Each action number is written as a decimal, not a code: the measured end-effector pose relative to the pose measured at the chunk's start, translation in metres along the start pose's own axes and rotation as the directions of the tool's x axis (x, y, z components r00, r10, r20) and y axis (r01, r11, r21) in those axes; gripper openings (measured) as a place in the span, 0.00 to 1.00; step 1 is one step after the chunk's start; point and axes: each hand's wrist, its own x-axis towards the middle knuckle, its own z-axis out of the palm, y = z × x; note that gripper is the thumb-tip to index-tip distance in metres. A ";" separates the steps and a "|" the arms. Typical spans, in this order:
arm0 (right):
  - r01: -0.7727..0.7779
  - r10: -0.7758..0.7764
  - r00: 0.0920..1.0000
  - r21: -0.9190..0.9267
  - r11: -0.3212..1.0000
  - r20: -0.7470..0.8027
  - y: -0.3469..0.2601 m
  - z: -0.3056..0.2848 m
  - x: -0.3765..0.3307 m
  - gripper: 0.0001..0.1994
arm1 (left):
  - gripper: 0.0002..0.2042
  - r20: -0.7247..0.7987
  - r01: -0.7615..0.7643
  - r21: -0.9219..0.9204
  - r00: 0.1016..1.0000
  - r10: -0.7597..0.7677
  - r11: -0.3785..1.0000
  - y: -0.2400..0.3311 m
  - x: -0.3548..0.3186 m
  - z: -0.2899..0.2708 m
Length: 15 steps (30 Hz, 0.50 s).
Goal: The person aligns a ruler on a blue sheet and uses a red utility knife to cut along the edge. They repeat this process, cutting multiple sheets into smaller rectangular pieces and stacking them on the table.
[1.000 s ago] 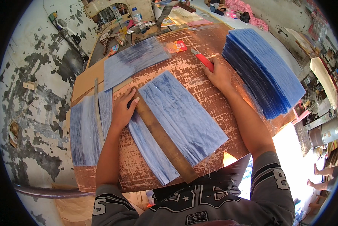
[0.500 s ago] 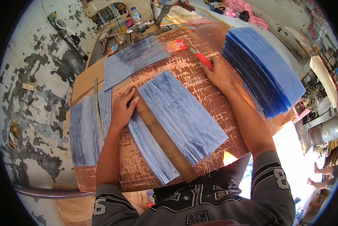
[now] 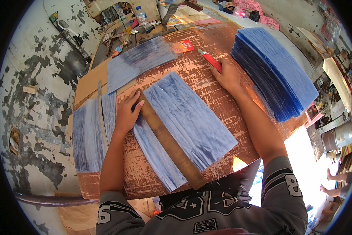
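Observation:
My left hand rests over the upper end of a long brown straightedge, thumb and fingers pressed on it. The straightedge lies slantwise on a streaky blue-grey sheet, leaving a narrower strip of sheet showing on its left side. In my right hand is a red utility knife, with its metal tip pointing up and left. That hand is apart from the sheet, near the worn brown board's right side, close to a tall stack of blue sheets.
Another grey-blue sheet lies at the back left, beside an orange-red packet. More blue-grey sheets lie at the left with a thin strip across them. Bottles and clutter stand behind. Another person's feet show at far right.

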 end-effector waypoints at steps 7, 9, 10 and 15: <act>-0.023 0.023 1.000 -0.018 1.000 0.009 -0.002 0.000 0.000 0.24 | 0.26 -0.010 -0.006 0.011 1.000 0.006 1.000 0.000 -0.001 0.000; -0.015 0.015 1.000 -0.019 1.000 0.005 -0.001 0.000 0.000 0.24 | 0.26 -0.010 -0.008 0.003 1.000 0.008 1.000 0.000 -0.001 0.000; -0.007 0.007 1.000 -0.014 1.000 0.000 0.000 0.001 0.000 0.23 | 0.26 -0.009 -0.010 -0.003 1.000 0.010 1.000 -0.001 0.000 0.000; -0.010 0.010 1.000 -0.017 1.000 0.000 0.001 0.001 0.001 0.24 | 0.26 -0.009 -0.009 -0.021 1.000 0.008 1.000 0.000 0.000 0.000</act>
